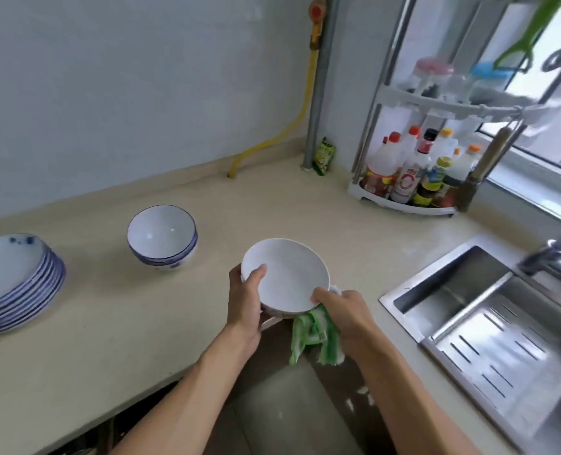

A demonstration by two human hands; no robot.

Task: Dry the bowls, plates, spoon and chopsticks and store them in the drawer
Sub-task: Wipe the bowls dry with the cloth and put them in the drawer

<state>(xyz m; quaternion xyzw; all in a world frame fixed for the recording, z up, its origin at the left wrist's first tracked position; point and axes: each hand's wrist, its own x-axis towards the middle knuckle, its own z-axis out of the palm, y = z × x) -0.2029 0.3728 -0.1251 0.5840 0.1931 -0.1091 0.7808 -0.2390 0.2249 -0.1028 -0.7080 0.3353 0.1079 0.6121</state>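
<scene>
Left hand (pixel 244 298) fingers grip a white bowl (pixel 285 277) at frame centre; right hand (pixel 341 311) presses a green cloth (pixel 312 333) under its rim. Drying step, seemingly. Next: set it with the bowl stack (pixel 162 238), left of centre, beside plates (pixel 13 280).

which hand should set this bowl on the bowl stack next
Left. The left hand already grips the bowl at its left rim, and the bowl stack sits on that side. The right hand is also holding the cloth against the bowl.
</scene>
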